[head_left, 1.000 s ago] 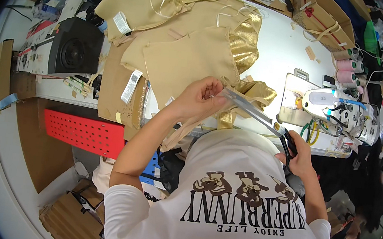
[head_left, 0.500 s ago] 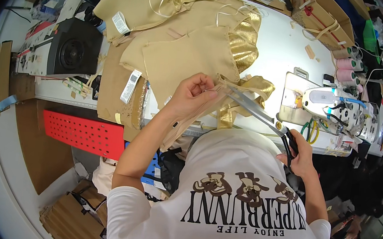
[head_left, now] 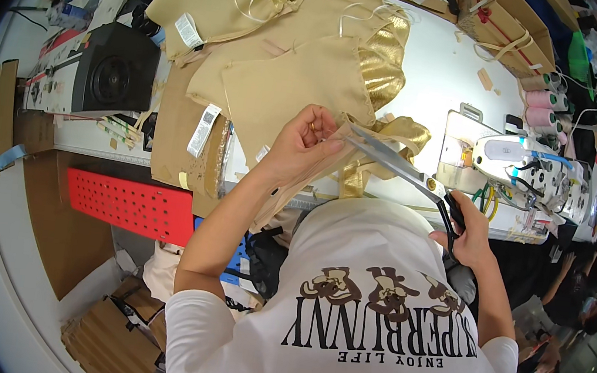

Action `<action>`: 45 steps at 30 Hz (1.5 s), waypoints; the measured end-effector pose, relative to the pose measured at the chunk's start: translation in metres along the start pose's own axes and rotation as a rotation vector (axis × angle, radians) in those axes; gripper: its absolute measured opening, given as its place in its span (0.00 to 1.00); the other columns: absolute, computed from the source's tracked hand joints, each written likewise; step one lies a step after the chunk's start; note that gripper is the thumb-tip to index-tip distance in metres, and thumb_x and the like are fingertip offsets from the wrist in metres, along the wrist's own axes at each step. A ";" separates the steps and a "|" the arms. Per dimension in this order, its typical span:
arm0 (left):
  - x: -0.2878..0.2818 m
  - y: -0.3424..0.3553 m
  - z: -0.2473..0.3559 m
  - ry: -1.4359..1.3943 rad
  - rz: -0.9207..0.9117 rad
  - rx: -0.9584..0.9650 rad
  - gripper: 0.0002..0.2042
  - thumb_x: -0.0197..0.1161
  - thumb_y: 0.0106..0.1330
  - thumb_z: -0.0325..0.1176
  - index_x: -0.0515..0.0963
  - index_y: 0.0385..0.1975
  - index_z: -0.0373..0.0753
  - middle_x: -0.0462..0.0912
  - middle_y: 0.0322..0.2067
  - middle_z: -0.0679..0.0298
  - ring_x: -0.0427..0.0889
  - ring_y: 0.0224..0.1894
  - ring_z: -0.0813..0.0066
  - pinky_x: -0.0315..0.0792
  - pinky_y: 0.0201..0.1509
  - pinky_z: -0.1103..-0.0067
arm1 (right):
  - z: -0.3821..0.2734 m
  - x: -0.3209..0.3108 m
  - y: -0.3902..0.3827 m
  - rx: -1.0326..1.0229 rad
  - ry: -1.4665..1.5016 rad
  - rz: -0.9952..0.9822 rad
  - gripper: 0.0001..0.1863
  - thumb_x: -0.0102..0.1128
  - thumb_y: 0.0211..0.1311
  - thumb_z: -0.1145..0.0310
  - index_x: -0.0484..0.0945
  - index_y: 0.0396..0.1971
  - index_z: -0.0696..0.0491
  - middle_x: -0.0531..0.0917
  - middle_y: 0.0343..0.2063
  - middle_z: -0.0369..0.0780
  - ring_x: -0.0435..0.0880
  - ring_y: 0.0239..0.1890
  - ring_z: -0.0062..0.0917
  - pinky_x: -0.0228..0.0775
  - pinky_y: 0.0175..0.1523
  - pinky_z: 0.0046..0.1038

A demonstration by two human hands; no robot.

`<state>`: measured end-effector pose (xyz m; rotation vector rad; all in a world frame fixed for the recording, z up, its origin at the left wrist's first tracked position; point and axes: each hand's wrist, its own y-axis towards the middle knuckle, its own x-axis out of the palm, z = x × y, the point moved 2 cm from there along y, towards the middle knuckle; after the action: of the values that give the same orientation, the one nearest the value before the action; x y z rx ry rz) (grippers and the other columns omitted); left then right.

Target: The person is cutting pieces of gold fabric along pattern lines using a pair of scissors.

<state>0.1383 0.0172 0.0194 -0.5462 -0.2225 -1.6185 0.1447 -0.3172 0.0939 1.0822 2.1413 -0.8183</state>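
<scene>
Beige fabric with shiny gold trim spreads over the white table. My left hand pinches a folded edge of the fabric, and part of it hangs down past the table's front edge. Large scissors with black handles sit in my right hand, whose fingers are in the handle loops. The blades point left, their tips at the fabric beside my left fingertips. Whether the tips are cutting into the cloth I cannot tell. A white label lies on the fabric to the left.
On the right stands a white sewing machine, with yellow- and green-handled scissors near it. Pink thread cones and a cardboard box are behind. A black speaker-like box is at left. A red perforated panel hangs below the table.
The scissors' blades have come closer together. My right hand has shifted slightly, while my left hand keeps its pinch on the fabric in nearly the same place.
</scene>
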 end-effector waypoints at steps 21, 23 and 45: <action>0.001 -0.003 -0.009 -0.079 0.023 -0.071 0.18 0.65 0.55 0.20 0.66 0.42 0.40 0.67 0.34 0.72 0.73 0.36 0.88 0.71 0.44 0.88 | -0.029 -0.007 0.029 -0.132 -0.212 -0.056 0.41 0.72 0.38 0.47 0.66 0.49 0.56 0.78 0.33 0.44 0.76 0.25 0.38 0.67 0.30 0.31; 0.003 -0.003 -0.008 -0.060 0.032 -0.078 0.18 0.65 0.54 0.20 0.66 0.42 0.40 0.67 0.33 0.72 0.73 0.36 0.88 0.71 0.45 0.88 | -0.032 -0.007 0.030 -0.106 -0.206 -0.085 0.41 0.72 0.38 0.46 0.66 0.49 0.56 0.78 0.32 0.44 0.76 0.25 0.37 0.68 0.30 0.30; 0.006 0.000 -0.020 -0.159 0.054 -0.102 0.14 0.63 0.57 0.20 0.67 0.40 0.36 0.80 0.35 0.64 0.78 0.37 0.83 0.73 0.44 0.87 | -0.019 0.011 0.027 -0.055 -0.035 -0.112 0.36 0.72 0.44 0.56 0.65 0.49 0.59 0.76 0.25 0.44 0.74 0.23 0.30 0.66 0.29 0.25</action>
<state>0.1335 0.0031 0.0048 -0.7549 -0.2416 -1.5413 0.1580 -0.2849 0.0908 0.9204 2.1984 -0.8174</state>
